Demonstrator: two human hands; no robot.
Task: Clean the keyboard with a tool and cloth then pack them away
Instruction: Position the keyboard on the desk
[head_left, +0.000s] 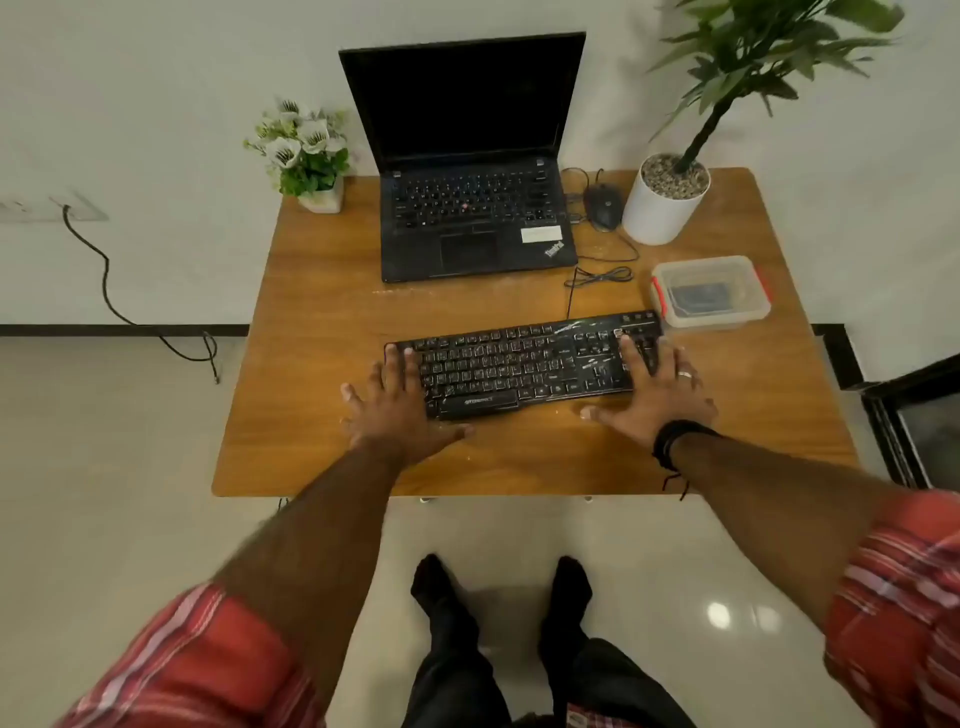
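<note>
Wooden desk (322, 332) bears a dusty keyboard (519, 358), flat-fingered left hand (397, 410) and right hand (654, 395) grasping nothing, cleaning seemingly unstarted, lidded box (711, 293) closed.

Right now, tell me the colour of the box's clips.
Red clips on the clear box, seen in the head view.

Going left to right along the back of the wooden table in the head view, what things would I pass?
Small white pot of white flowers → open black laptop → black wired mouse → tall green plant in a round white pot. The clear plastic box with red clips sits nearer, so it is left out.
</note>
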